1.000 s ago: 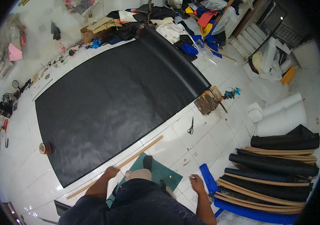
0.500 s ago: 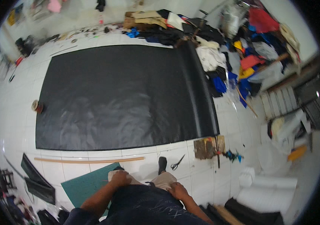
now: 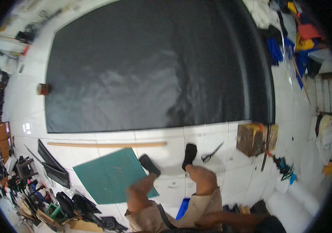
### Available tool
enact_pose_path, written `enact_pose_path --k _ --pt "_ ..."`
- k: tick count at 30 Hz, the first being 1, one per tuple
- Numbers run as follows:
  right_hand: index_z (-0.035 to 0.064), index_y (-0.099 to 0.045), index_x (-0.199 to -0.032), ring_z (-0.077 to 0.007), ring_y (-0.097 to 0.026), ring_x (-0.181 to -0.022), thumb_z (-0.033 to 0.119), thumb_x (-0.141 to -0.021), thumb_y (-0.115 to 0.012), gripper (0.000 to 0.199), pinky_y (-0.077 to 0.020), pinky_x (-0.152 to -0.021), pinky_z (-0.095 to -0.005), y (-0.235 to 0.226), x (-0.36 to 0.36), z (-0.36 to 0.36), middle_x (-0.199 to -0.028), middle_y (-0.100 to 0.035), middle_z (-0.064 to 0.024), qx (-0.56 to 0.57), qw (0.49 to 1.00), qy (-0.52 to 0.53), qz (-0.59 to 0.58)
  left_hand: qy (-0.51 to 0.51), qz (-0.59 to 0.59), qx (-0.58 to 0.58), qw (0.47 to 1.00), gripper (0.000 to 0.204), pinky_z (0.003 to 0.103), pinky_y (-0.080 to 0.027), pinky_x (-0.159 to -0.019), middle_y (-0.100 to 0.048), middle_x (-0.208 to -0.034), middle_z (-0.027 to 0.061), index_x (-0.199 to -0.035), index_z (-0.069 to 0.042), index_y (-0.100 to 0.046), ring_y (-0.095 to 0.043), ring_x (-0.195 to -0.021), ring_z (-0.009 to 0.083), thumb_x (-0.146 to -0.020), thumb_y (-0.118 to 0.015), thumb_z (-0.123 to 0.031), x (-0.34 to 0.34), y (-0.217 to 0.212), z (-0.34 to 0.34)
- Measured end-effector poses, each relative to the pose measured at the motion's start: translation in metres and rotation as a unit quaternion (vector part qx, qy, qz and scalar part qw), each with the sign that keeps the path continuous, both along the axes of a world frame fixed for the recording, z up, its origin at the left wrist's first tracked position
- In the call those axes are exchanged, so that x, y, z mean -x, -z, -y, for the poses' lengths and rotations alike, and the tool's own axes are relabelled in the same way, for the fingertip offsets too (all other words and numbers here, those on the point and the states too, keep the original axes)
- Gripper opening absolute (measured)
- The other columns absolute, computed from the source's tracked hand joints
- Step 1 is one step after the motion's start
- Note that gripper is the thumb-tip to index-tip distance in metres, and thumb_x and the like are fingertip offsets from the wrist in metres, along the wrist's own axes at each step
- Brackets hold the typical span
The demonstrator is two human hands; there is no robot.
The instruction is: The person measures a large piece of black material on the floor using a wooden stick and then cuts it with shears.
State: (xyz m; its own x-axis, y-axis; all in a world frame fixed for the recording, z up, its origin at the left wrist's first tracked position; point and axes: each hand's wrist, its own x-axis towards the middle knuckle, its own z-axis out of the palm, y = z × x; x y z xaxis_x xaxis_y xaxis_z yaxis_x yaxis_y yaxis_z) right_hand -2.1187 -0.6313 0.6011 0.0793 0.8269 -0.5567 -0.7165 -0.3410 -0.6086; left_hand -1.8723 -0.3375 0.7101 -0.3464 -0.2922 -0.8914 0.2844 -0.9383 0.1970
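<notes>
A large sheet of black material (image 3: 135,73) lies spread on the white tiled floor, its right end wound into a roll (image 3: 253,66). My right hand (image 3: 208,220) is at the lower edge, blurred, over my beige shorts (image 3: 150,218); its fingers cannot be made out. My left hand is out of the picture. Between my feet and the sheet lies a long wooden strip (image 3: 107,145). A green cutting mat (image 3: 113,176) is on the floor at the left of my legs, and black-handled scissors (image 3: 211,153) lie right of my right foot.
A brown block (image 3: 250,140) stands by the roll's near end. A spool-like object (image 3: 42,89) sits at the sheet's left edge. Black folded pieces (image 3: 53,167) and piled goods are at the left. Coloured scraps (image 3: 305,39) heap up at the far right.
My view has tilted down and nearer, so the sheet looks bigger. My bent legs now show. My left hand has left the picture, and my right hand has shifted to the lower edge.
</notes>
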Motion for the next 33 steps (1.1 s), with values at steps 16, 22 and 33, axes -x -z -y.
enact_pose_path --k 16,22,33 --pt "0.0253 -0.036 -0.150 -0.0354 -0.015 -0.147 0.061 -0.096 -0.042 0.065 -0.0099 -0.118 -0.0560 0.519 -0.279 0.144 -0.159 -0.021 -0.0128 0.515 0.566 0.115 0.633 0.155 0.414 0.204 0.873 0.052 0.044 -0.048 -0.091 -0.064 -0.113 0.0146 -0.125 -0.006 -0.057 -0.061 -0.105 0.0360 -0.079 -0.074 -0.025 -0.133 0.311 0.095" --pt "0.0270 -0.033 -0.151 -0.0361 -0.003 -0.150 0.060 -0.096 -0.042 0.065 0.0019 -0.118 -0.0591 0.533 -0.282 0.145 -0.161 -0.014 -0.0129 0.509 0.616 0.094 0.594 0.186 0.449 0.171 0.857 0.055 0.043 -0.049 -0.085 -0.065 -0.106 0.0143 -0.127 -0.006 -0.058 -0.062 -0.097 0.0338 -0.079 -0.074 -0.029 -0.141 0.311 0.113" --pt "0.0154 -0.054 -0.137 -0.0364 -0.022 -0.146 0.039 -0.092 -0.062 0.051 -0.0157 -0.118 -0.0537 0.510 -0.258 0.174 -0.154 -0.030 -0.0164 0.467 0.623 0.238 0.581 -0.396 0.626 0.165 0.652 0.037 0.030 -0.050 -0.078 -0.059 -0.090 0.0064 -0.123 -0.004 -0.057 -0.059 -0.084 0.0149 -0.097 -0.055 -0.030 -0.292 0.407 0.031"
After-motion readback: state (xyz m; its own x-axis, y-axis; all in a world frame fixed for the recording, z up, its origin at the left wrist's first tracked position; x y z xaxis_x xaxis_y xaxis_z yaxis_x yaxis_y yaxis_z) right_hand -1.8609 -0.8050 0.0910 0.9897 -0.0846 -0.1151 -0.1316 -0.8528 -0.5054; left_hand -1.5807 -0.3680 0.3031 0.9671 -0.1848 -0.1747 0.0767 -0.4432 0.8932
